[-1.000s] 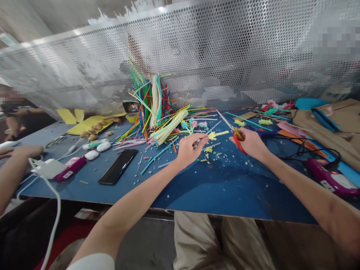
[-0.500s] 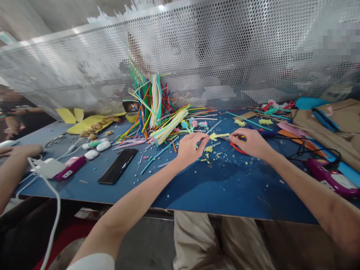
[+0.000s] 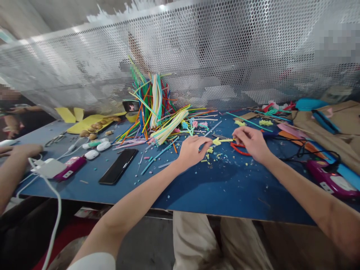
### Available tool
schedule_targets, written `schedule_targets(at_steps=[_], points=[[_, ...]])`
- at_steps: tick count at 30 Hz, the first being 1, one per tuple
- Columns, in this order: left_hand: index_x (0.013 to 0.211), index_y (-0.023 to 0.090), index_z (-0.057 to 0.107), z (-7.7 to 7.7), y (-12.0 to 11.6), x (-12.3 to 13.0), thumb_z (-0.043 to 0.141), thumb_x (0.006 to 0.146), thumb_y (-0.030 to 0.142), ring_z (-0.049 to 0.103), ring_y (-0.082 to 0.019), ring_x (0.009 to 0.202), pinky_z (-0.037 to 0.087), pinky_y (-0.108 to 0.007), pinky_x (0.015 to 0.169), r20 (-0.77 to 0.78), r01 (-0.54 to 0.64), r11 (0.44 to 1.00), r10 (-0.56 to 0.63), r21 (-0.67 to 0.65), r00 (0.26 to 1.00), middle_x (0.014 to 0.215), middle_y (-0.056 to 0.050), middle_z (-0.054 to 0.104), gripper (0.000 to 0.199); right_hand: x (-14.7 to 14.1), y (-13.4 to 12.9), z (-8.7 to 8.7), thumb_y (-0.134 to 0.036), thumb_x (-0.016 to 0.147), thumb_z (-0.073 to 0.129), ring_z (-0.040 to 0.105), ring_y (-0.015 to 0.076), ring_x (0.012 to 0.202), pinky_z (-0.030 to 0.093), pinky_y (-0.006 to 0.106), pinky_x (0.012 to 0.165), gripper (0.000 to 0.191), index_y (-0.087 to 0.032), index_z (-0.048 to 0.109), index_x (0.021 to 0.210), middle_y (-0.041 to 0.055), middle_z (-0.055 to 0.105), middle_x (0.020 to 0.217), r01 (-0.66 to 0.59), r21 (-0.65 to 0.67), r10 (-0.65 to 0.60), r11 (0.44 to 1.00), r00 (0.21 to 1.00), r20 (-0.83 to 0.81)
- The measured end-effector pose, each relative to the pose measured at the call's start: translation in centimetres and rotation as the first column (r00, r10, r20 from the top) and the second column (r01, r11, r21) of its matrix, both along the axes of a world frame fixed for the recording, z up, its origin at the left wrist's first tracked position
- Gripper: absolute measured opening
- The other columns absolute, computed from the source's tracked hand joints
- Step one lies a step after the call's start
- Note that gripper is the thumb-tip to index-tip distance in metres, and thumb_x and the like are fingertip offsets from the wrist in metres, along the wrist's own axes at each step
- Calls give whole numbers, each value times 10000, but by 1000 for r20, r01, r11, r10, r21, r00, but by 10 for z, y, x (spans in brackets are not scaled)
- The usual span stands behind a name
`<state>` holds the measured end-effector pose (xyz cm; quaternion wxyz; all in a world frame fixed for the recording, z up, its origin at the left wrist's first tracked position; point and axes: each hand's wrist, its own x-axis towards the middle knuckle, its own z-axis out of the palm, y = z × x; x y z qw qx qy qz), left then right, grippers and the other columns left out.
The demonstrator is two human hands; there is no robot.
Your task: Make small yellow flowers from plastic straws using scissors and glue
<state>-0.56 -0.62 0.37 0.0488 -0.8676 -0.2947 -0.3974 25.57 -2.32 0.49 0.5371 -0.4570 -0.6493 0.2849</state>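
A small yellow fuzzy piece [image 3: 217,141] is stretched between my two hands above the blue table [image 3: 197,191]. My left hand [image 3: 192,152] pinches its bushy left end between thumb and fingertips. The fingers of my right hand [image 3: 249,141] are closed on the thin strip at its right end. Scissors with red handles [image 3: 239,149] lie on the table under and beside my right hand, their blades partly visible. Yellow and blue offcuts [image 3: 209,150] are scattered just below the piece. Small pink and blue fuzzy shapes [image 3: 194,123] lie behind my left hand.
Bundles of coloured fuzzy stems [image 3: 168,127] stand and lie at the back. A black phone [image 3: 118,167], white cases and a purple power strip [image 3: 70,168] are on the left. Another person's hand [image 3: 22,150] rests at far left. Brown paper [image 3: 341,123] and cables are right.
My right hand has moved slightly right and up, away from the scissors' blades. The yellow piece has shifted a little right and down, along with my left hand's fingertips.
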Motion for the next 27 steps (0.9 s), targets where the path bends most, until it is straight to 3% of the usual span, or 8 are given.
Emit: schedule_targets(at_steps=[3, 7, 11, 13, 15, 20, 27], points=[[998, 216, 717, 0, 0, -1, 548, 1024, 305, 696, -151, 815, 486, -304, 805, 4, 1, 1000, -1, -4, 1000, 938, -9, 787, 193, 15, 14, -6, -543, 938, 589, 521, 133, 571, 445, 285, 524, 331, -225, 657, 879, 22, 625, 753, 104, 64, -97, 992, 989, -110], [1004, 224, 716, -2, 2, -1, 557, 1021, 306, 686, -147, 798, 473, -303, 795, -12, -3, 1000, 3, 2, 1000, 945, 3, 790, 180, 21, 16, -9, -516, 934, 597, 558, 154, 612, 479, 319, 574, 284, -243, 674, 935, 40, 671, 846, 123, 98, -120, 988, 992, -33], [1016, 234, 725, -6, 6, -1, 566, 1018, 320, 680, -149, 799, 465, -303, 786, -40, -15, 1000, 15, 5, 999, 970, 8, 792, 181, 12, 1, 0, -462, 966, 556, 658, 207, 787, 523, 367, 708, 262, -239, 692, 953, 68, 723, 931, 39, 194, -90, 980, 960, 266], [1022, 236, 734, -8, 8, 0, 573, 1015, 334, 678, -147, 795, 461, -302, 778, -50, -14, 1000, 14, 7, 999, 972, 2, 793, 189, 5, -7, 5, -428, 976, 556, 663, 210, 823, 509, 372, 753, 252, -234, 704, 914, 68, 731, 924, -58, 237, -62, 970, 882, 468], [1025, 234, 741, -9, 10, 0, 577, 1014, 344, 674, -144, 786, 459, -301, 774, -57, -13, 1000, 14, 5, 998, 970, -3, 794, 198, -1, -13, 9, -414, 989, 549, 663, 202, 818, 494, 361, 758, 271, -230, 706, 866, 61, 734, 892, -93, 259, -75, 961, 817, 571], [1023, 234, 749, -10, 12, -1, 587, 1010, 354, 665, -141, 780, 447, -295, 754, -83, 5, 1000, -7, -25, 997, 943, 2, 794, 202, -6, -17, 9, -408, 1022, 507, 664, 188, 801, 470, 332, 726, 323, -233, 716, 848, 50, 744, 872, -50, 252, -122, 966, 773, 622], [1055, 232, 761, -8, 4, -1, 542, 1032, 383, 671, -124, 742, 443, -277, 714, -95, 18, 998, -24, -59, 995, 908, -27, 791, 266, -3, -17, 8, -390, 1008, 544, 687, 202, 835, 465, 330, 716, 259, -258, 731, 886, 41, 762, 917, -46, 243, -117, 969, 779, 616]])
